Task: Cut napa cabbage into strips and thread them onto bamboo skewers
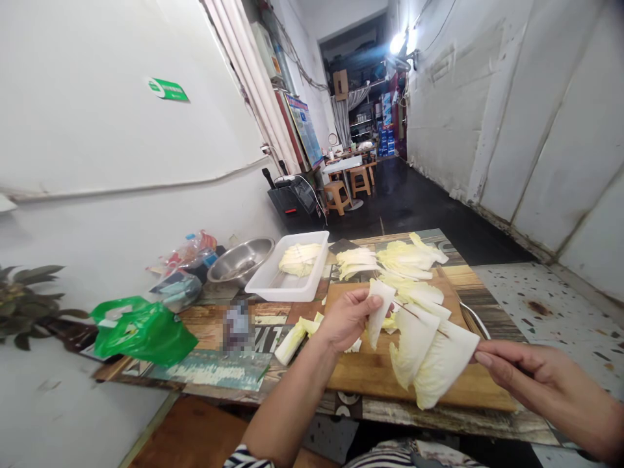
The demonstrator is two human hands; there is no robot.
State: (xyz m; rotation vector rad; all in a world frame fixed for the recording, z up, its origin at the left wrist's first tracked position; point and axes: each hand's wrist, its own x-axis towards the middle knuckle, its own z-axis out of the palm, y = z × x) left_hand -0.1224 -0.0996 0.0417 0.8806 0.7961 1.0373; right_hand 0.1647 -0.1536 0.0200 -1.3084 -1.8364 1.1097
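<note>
My left hand point(344, 318) is closed on a pale piece of napa cabbage point(379, 311), held upright above the wooden cutting board point(370, 370). My right hand point(531, 377) pinches a thin skewer point(419, 317) that runs up and to the left. Two larger cabbage pieces point(431, 356) hang threaded on the skewer, just right of the piece in my left hand. More cut cabbage leaves point(404, 263) lie piled at the far end of the board.
A white plastic tray point(273, 279) with cabbage sits left of the board, a steel bowl point(240, 260) beyond it. A green plastic bag point(141, 331) and packets lie at the table's left. A white wall runs close on the left; stools stand down the corridor.
</note>
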